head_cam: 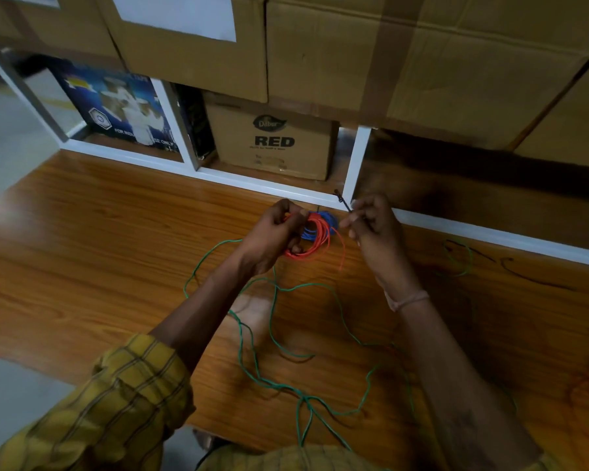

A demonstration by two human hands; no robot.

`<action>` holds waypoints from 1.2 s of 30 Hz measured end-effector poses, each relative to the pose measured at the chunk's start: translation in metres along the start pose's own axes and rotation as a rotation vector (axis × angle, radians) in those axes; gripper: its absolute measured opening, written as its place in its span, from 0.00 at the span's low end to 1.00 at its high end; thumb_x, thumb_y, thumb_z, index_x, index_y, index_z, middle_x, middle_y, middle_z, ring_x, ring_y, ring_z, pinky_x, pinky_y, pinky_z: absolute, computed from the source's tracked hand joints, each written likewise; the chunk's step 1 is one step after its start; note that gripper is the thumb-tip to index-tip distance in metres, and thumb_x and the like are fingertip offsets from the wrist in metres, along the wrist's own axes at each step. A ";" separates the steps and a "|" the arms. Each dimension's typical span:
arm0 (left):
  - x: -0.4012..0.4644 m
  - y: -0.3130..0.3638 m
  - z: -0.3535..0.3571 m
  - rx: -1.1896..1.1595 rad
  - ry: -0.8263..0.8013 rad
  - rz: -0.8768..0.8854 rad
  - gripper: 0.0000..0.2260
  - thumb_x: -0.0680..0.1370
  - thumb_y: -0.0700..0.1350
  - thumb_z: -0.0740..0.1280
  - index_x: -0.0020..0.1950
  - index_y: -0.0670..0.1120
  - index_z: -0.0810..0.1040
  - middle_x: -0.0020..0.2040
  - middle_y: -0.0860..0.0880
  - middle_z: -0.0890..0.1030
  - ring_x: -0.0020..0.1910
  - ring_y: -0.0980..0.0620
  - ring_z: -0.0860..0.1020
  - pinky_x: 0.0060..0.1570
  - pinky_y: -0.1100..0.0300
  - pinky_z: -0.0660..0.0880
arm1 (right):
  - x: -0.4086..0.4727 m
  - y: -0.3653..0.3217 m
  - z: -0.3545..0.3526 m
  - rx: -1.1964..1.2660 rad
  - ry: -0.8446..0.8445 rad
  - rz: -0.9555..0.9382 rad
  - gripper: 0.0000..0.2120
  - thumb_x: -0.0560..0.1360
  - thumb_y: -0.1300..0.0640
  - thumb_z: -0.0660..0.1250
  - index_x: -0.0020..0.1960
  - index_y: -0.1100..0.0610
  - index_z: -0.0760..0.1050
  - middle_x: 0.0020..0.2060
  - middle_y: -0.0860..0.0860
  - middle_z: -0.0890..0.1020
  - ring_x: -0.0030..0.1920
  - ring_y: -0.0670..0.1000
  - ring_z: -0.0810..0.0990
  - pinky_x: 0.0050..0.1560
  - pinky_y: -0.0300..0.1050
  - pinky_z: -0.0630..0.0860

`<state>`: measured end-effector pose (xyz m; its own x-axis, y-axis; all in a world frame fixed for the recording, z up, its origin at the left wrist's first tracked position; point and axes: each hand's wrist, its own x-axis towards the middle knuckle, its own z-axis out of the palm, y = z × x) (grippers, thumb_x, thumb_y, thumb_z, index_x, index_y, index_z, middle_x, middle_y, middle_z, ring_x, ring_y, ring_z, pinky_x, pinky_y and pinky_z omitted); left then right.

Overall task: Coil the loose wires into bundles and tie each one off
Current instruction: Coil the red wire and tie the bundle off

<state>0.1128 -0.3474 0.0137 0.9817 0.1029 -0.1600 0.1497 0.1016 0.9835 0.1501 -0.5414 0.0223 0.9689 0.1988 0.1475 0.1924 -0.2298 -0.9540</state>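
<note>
My left hand (pixel 272 232) grips the red coil (pixel 315 237), held up near the table's (pixel 99 232) far edge; a blue coil (pixel 327 222) sits just behind it. My right hand (pixel 371 226) pinches a short dark tie (pixel 343 202), just right of the coil, long axis slanting up-left toward the far edge. Tie needs to go left, through the loop. Coil's tail (pixel 342 253) hangs right. Green wire (pixel 272 334) lies loose toward the near edge.

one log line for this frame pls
left hand: grips red wire coil | right hand: pinches black tie | green wire: loose on table
</note>
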 end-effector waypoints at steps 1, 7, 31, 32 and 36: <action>-0.001 0.002 -0.002 -0.011 0.003 0.011 0.04 0.87 0.41 0.63 0.56 0.41 0.70 0.34 0.49 0.74 0.25 0.56 0.68 0.27 0.62 0.73 | -0.003 -0.006 -0.001 -0.014 -0.014 -0.032 0.08 0.81 0.65 0.63 0.56 0.53 0.71 0.42 0.50 0.87 0.37 0.42 0.81 0.40 0.40 0.75; -0.005 0.010 -0.016 -0.056 0.079 0.045 0.04 0.87 0.41 0.64 0.57 0.41 0.70 0.37 0.47 0.72 0.27 0.54 0.68 0.26 0.62 0.72 | -0.009 -0.044 -0.020 -0.107 -0.250 -0.209 0.04 0.77 0.65 0.73 0.50 0.58 0.83 0.39 0.52 0.86 0.36 0.46 0.82 0.39 0.36 0.76; -0.008 0.014 0.015 -0.014 0.083 0.077 0.11 0.89 0.51 0.58 0.54 0.44 0.69 0.32 0.52 0.71 0.24 0.55 0.68 0.28 0.58 0.69 | -0.018 -0.012 0.034 -0.831 0.230 -0.663 0.06 0.77 0.62 0.72 0.42 0.60 0.77 0.40 0.56 0.78 0.41 0.57 0.78 0.41 0.50 0.73; -0.006 0.014 0.016 -0.040 0.101 0.051 0.10 0.89 0.49 0.59 0.55 0.43 0.70 0.32 0.51 0.70 0.24 0.56 0.67 0.27 0.59 0.69 | -0.018 -0.012 0.033 -0.837 0.244 -0.682 0.06 0.77 0.62 0.72 0.42 0.60 0.77 0.40 0.56 0.78 0.41 0.57 0.78 0.42 0.50 0.73; -0.005 0.020 0.020 -0.164 0.141 -0.064 0.06 0.88 0.44 0.62 0.56 0.42 0.71 0.31 0.49 0.70 0.24 0.56 0.66 0.24 0.62 0.69 | -0.015 -0.013 0.030 -0.825 0.257 -0.732 0.06 0.79 0.61 0.71 0.44 0.60 0.78 0.40 0.57 0.78 0.41 0.57 0.78 0.42 0.52 0.75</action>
<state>0.1136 -0.3652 0.0362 0.9429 0.2273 -0.2435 0.1789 0.2711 0.9458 0.1281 -0.5133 0.0245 0.5657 0.3640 0.7399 0.6782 -0.7158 -0.1664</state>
